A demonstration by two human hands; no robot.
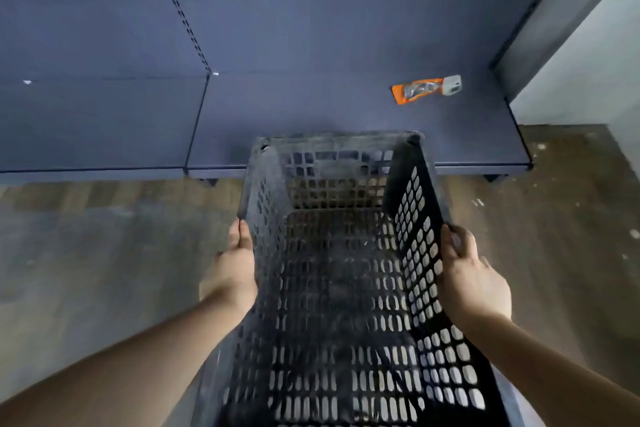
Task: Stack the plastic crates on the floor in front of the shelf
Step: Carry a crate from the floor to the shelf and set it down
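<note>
1. No brand, label or writing can be read anywhere; the print on the small orange packet (417, 90) is too blurred to make out.
2. The black perforated plastic crate (343, 270) fills the lower centre of the view, held up between both hands with its open top facing the camera and tilted, its far end reaching over the front edge of the shelf.
3. The left hand (235, 270) lies along the crate's left rim, fingers pointing forward and flat against the outside of the wall; the grip is pressed to the wall, and how far the fingers wrap the rim cannot be told.
4. The right hand (467, 274) grips the right rim, fingers curled over the top edge and the palm against the outer wall.
5. The dark blue metal shelf (311, 45) stands just behind the crate, its low base board running left to right with a slotted upright on the back panel.
6. The orange packet lies on the base board toward the right, touching a small white object (452, 85) at its right end; both are well apart from the crate.
7. The worn wooden floor (104, 253) lies under the crate, with pale flecks toward the right.
8. A pale wall (588, 62) stands to the right of the shelf.
</note>
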